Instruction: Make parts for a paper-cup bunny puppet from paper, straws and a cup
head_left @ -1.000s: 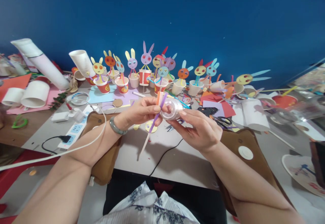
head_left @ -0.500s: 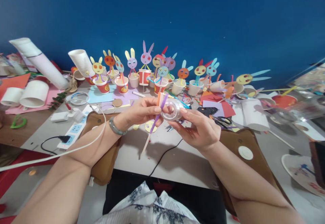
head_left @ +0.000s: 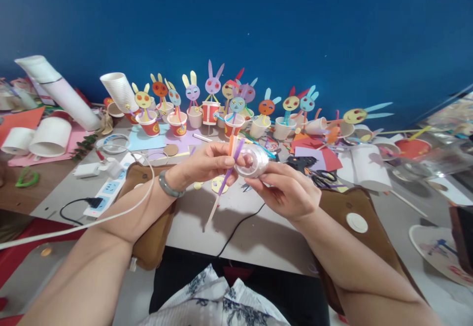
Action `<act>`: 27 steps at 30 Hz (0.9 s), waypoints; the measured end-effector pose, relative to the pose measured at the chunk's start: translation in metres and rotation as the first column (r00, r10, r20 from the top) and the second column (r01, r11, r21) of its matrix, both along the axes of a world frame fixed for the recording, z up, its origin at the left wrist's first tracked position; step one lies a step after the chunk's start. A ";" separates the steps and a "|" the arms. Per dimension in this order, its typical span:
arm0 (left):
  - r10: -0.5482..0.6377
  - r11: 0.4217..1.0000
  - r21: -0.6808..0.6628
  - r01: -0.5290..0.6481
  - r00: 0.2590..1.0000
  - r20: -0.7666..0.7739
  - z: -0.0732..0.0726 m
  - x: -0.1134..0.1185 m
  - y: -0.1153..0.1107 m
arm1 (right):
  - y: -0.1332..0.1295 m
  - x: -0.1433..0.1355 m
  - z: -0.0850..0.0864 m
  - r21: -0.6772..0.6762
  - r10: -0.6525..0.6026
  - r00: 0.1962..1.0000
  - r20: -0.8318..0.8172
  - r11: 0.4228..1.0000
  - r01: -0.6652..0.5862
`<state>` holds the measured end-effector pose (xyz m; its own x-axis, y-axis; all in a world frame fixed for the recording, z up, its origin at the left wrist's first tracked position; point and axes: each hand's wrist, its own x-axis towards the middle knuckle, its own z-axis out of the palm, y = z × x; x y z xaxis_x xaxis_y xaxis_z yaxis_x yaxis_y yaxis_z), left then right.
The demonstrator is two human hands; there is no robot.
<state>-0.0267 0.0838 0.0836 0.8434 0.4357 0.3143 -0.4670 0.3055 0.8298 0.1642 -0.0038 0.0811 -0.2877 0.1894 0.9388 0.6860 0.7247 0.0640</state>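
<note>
Above the middle of the table, my left hand (head_left: 216, 162) is closed in a pinch on a thin pale stick (head_left: 212, 213) with purple and orange paper strips (head_left: 225, 180) against it. The stick slants down toward me. Right beside these strips is a roll of clear tape (head_left: 254, 161). My left fingertips reach to its near side, and one seems to go into its hole. My right hand (head_left: 288, 185) has its fingers closed at the roll's right edge. Where the tape's free end lies, I cannot make out. A yellow paper face (head_left: 220, 184) lies beneath my left hand.
Behind my hands stand several paper cups with paper rabbits (head_left: 213, 85). A glue gun (head_left: 301, 162) and scissors (head_left: 323, 177) lie to the right. On the left are a power strip (head_left: 111, 188) and a white cable (head_left: 121, 212). Brown cushions (head_left: 347, 217) lie under both forearms.
My right fingers have shifted on the tape roll: the thumb has come off its upper face toward the right edge. My left hand and the stick have hardly moved.
</note>
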 end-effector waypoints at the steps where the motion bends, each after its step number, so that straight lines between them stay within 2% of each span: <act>1: 0.002 1.000 0.010 -0.002 1.000 0.002 0.000 -0.001 0.000 | 0.001 0.001 -0.002 -0.022 0.036 0.999 -0.010 0.999 -0.036; 4: 0.032 0.999 0.042 -0.032 0.999 -0.019 0.000 -0.002 0.002 | 0.003 0.006 -0.010 -0.103 0.153 0.979 -0.135 0.980 -0.168; 7: 0.054 0.995 0.084 -0.051 0.998 -0.029 -0.001 -0.003 0.004 | 0.003 0.006 -0.015 -0.219 0.171 0.943 -0.286 0.946 -0.238; 9: 0.087 0.991 0.107 -0.083 0.996 -0.024 -0.001 -0.002 0.003 | 0.001 0.003 -0.012 -0.323 0.141 0.908 -0.394 0.904 -0.281; 12: 0.163 0.973 0.168 -0.159 0.986 -0.013 -0.003 0.000 0.001 | 0.000 -0.004 -0.002 -0.468 0.034 0.820 -0.571 0.807 -0.359; 16: 0.193 0.945 0.274 -0.180 0.981 -0.022 -0.005 0.002 -0.001 | 0.003 -0.004 0.009 -0.557 -0.065 0.721 -0.690 0.684 -0.471; 18: 0.147 0.948 0.291 -0.130 0.989 -0.034 -0.005 0.000 0.001 | 0.005 0.001 0.011 -0.593 -0.090 0.738 -0.669 0.664 -0.456; 21: 0.087 0.947 0.315 -0.058 0.993 -0.079 -0.003 -0.004 0.006 | 0.007 0.011 0.014 -0.624 -0.096 0.834 -0.544 0.710 -0.326; 24: 0.073 0.932 0.361 -0.022 0.989 -0.129 0.000 -0.008 0.009 | 0.010 0.019 0.020 -0.620 -0.020 0.940 -0.341 0.756 -0.208; 27: 0.086 0.912 0.409 -0.012 0.983 -0.164 0.003 -0.008 0.009 | 0.011 0.021 0.027 -0.601 0.077 0.978 -0.192 0.779 -0.179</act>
